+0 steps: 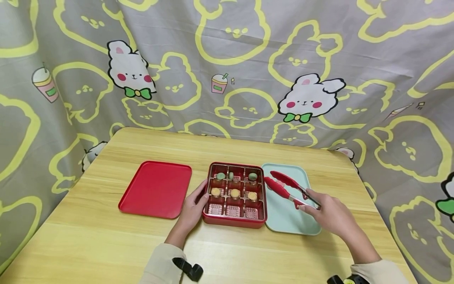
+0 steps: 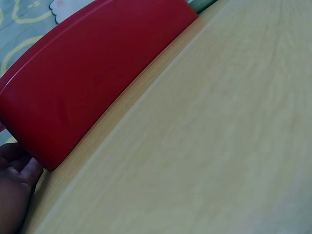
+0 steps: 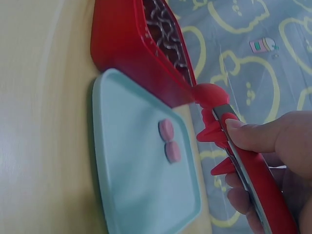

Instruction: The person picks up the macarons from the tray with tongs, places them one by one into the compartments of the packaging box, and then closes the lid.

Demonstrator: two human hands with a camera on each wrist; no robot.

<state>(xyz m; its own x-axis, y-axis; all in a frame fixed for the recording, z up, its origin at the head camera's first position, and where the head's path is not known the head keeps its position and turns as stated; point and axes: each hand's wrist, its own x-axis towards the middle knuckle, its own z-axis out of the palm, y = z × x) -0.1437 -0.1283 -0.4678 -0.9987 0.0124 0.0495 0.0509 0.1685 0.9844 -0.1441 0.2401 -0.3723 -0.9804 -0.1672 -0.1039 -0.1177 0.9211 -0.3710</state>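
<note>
A red box (image 1: 234, 221) with a divided clear insert stands mid-table. Green macarons (image 1: 220, 176) sit in its back row and yellow macarons (image 1: 235, 193) in the middle row; the front row shows bare ridged floor. My left hand (image 1: 191, 209) rests against the box's left side, fingers along the wall and thumb near the rim. My right hand (image 1: 333, 213) grips red-tipped tongs (image 1: 283, 189) above a pale green tray (image 1: 294, 221), their tips apart near the box's right edge. Two pink macarons (image 3: 169, 141) lie on the tray, mostly hidden behind the tongs in the head view.
Left of the box lies a red lid (image 1: 156, 189) with a raised rim. The tray sits close against the box's right side. A patterned curtain (image 1: 234, 98) hangs behind the wooden table (image 1: 106, 248) and along both sides.
</note>
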